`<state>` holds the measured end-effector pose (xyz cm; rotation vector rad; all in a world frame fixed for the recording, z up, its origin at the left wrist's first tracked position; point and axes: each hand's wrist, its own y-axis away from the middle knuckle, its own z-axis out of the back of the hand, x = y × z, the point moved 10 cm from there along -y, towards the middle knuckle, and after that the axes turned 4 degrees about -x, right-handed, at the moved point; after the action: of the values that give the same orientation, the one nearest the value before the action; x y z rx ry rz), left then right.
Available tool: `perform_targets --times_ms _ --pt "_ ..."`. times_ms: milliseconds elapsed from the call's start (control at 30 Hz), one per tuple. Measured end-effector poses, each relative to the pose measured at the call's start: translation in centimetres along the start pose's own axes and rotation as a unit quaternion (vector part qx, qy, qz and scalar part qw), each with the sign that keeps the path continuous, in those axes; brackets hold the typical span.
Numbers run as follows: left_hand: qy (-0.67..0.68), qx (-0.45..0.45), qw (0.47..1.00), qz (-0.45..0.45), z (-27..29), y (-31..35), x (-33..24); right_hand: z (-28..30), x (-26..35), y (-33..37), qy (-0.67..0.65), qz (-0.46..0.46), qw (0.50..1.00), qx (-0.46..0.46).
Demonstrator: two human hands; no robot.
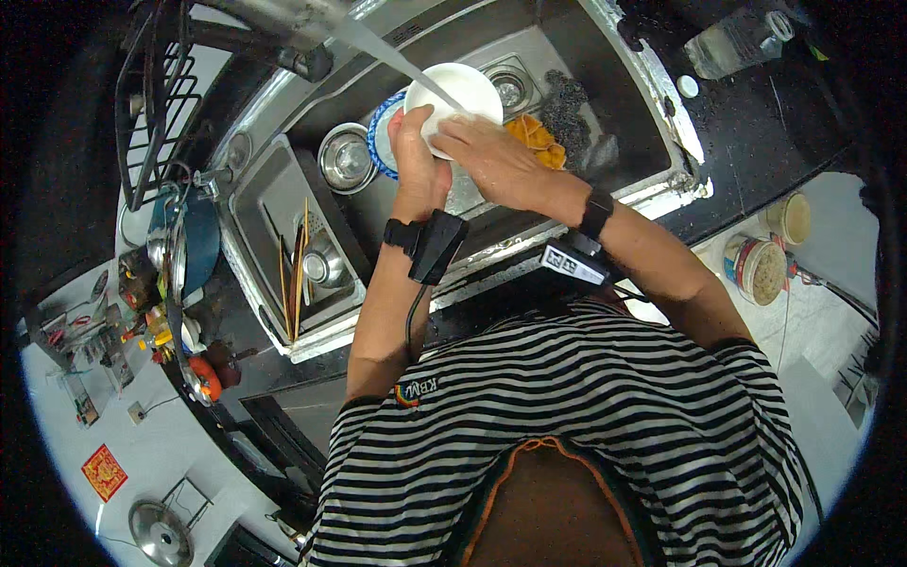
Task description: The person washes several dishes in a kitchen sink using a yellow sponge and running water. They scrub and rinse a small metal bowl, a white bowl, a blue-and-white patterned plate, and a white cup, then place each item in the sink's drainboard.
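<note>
White bowl (470, 85) under running water (404, 63), over the sink (631, 109).
Left hand (417, 149) grips it at eight o'clock; right hand (491, 159) touches it at five, grip unclear. Blue-rimmed plate (377, 151) at eight, yellow cloth (536, 142) at four from the bowl.

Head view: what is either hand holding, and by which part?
The left hand grips the white bowl by its near-left rim, thumb on top. The right hand touches its near side; whether it grips cannot be told.
</note>
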<state>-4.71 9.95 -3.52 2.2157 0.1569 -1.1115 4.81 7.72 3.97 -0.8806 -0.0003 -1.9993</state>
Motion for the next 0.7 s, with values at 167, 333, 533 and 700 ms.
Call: perform_targets --times_ms 167,333,533,700 --pt "-0.089 0.033 0.995 -0.002 -0.5 0.0 0.2 2.8 -0.1 0.1 0.110 0.018 0.986 -0.123" --pt "-0.015 0.039 0.995 0.092 -0.6 0.5 2.1 -1.8 -1.8 1.0 0.015 -0.048 0.996 0.080" --pt "-0.040 0.058 0.994 0.086 -1.1 0.4 2.8 0.6 -1.8 1.0 0.071 -0.024 0.995 -0.060" --pt "-0.065 -0.067 0.995 -0.023 2.4 -0.3 0.7 0.9 -2.3 2.7 0.083 0.024 0.996 -0.009"
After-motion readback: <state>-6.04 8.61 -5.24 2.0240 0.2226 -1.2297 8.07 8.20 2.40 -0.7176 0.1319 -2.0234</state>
